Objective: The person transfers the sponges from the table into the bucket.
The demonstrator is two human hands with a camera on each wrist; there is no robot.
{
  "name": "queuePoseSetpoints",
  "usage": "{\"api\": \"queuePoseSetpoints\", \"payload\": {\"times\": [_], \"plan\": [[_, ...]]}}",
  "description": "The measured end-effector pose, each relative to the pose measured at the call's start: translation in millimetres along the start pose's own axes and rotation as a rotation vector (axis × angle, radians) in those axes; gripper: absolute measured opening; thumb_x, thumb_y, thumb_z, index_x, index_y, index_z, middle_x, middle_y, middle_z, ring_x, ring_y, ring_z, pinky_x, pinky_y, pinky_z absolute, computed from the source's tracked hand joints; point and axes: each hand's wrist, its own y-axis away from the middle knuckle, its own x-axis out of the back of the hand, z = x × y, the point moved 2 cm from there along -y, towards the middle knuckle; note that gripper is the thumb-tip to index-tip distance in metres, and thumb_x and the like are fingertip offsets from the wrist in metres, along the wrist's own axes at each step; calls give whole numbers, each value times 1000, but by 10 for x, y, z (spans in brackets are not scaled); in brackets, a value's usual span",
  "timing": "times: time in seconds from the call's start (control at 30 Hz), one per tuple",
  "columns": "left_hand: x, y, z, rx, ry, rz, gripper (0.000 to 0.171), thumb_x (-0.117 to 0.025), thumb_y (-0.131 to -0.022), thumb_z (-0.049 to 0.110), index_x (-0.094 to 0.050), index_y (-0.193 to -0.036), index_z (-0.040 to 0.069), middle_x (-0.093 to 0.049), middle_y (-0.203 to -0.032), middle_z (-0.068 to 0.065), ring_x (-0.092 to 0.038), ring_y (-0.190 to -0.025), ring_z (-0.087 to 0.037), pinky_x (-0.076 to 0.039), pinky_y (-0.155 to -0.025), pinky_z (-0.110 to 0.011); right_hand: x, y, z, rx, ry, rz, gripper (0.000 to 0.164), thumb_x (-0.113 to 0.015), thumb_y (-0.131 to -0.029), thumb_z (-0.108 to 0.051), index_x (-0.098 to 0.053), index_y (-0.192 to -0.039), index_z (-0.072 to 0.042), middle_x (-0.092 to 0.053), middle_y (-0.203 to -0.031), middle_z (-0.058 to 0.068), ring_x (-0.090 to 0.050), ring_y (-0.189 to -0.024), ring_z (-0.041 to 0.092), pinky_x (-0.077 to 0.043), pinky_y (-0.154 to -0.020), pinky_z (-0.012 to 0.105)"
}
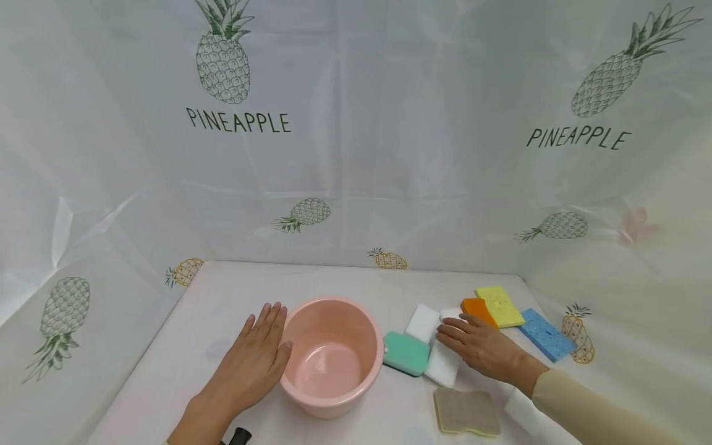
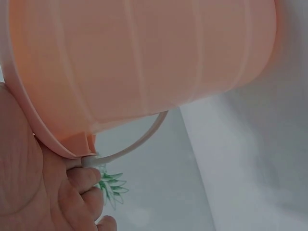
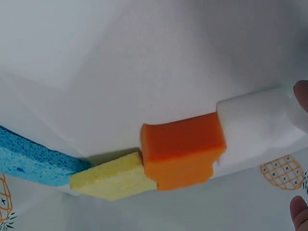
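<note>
A pink plastic bucket (image 1: pixel 332 309) stands upright on the table, and its pale handle (image 2: pixel 139 142) hangs down outside in the left wrist view. My left hand (image 1: pixel 253 352) lies along the bucket's left rim, fingers straight and pointing away, thumb at the rim's edge. Over the white sponges (image 1: pixel 442 364) reaches my right hand (image 1: pixel 484 346), its fingers extended and loosely spread. A green sponge (image 1: pixel 406 353) lies between that hand and the bucket. Just beyond the hand is an orange sponge (image 3: pixel 185 149), partly covered by it in the head view.
A yellow sponge (image 1: pixel 500 306) and a blue sponge (image 1: pixel 547 334) lie at the right edge of the table. Nearer the front are a grey-brown scouring sponge (image 1: pixel 466 411) and another white block (image 1: pixel 523 413). A black object (image 1: pixel 240 436) shows by the left wrist. Pineapple-printed sheeting (image 1: pixel 389 154) surrounds the table.
</note>
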Motion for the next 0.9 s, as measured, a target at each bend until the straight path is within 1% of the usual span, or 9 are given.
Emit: {"api": "queuePoseSetpoints", "payload": {"times": [0.2, 0.4, 0.53, 0.57, 0.73, 0.77, 0.8, 0.87, 0.9], "plan": [[-11, -11, -2, -3, 6, 4, 64, -47, -111, 33, -34, -162, -4, -32, -170, -22, -23, -161, -38, -22, -130, -61, -92, -16, -11, 13, 10, -10, 68, -85, -87, -24, -56, -148, -18, -61, -150, 1, -56, -139, 24, -50, -114, 52], [-21, -22, -17, -25, 33, -6, 64, -46, -112, 34, -34, -162, -3, -31, -171, -21, -24, -161, -38, -22, -130, -61, -71, 94, 125, 3, 33, 77, 68, -87, -79, -23, -61, -141, -11, -65, -142, 6, -61, -131, 26, -54, -107, 50], [-11, -40, -51, -42, 54, -20, 63, -45, -113, 34, -33, -164, -1, -29, -172, -18, -24, -161, -36, -22, -130, -60, -6, 179, 316, -42, 52, 167, 70, -88, -73, -24, -61, -135, -4, -65, -136, 12, -61, -126, 32, -54, -102, 51], [-11, -44, -58, -44, 62, -25, 63, -44, -113, 34, -32, -164, 0, -29, -172, -17, -24, -161, -36, -22, -130, -59, 6, 185, 355, -48, 47, 196, 61, -81, -81, -24, -61, -134, -2, -65, -135, 14, -61, -126, 33, -53, -102, 52], [-30, -61, -74, -48, 89, -39, 62, -44, -113, 33, -31, -165, 1, -28, -173, -16, -23, -162, -34, -22, -131, -57, 152, 104, 412, -141, -56, 271, 65, -83, -78, -20, -57, -132, 4, -63, -130, 19, -61, -124, 38, -54, -102, 54], [-33, -62, -73, -50, 88, -36, 62, -44, -113, 33, -31, -164, 0, -28, -173, -15, -24, -162, -33, -22, -131, -57, 201, 66, 407, -163, -71, 286, 66, -86, -76, -21, -57, -131, 4, -63, -128, 18, -61, -122, 38, -55, -100, 54], [-37, -65, -71, -53, 88, -34, 62, -45, -113, 33, -32, -164, 0, -28, -173, -15, -24, -162, -33, -22, -131, -56, 259, 20, 404, -182, -84, 297, 75, -92, -68, -21, -57, -129, 4, -63, -126, 18, -62, -120, 38, -56, -98, 53], [-49, -63, -61, -59, 85, -34, 62, -45, -113, 33, -32, -164, 0, -29, -173, -15, -24, -162, -32, -22, -131, -56, 366, -76, 395, -204, -103, 334, 67, -87, -80, -32, -58, -127, 5, -64, -122, 18, -62, -114, 37, -57, -93, 53], [-55, -63, -51, -63, 83, -34, 62, -45, -113, 33, -33, -164, 0, -29, -173, -15, -24, -162, -32, -22, -131, -55, 428, -132, 387, -216, -110, 352, 63, -80, -88, -40, -59, -126, 5, -64, -120, 18, -62, -112, 37, -57, -92, 52]]}}
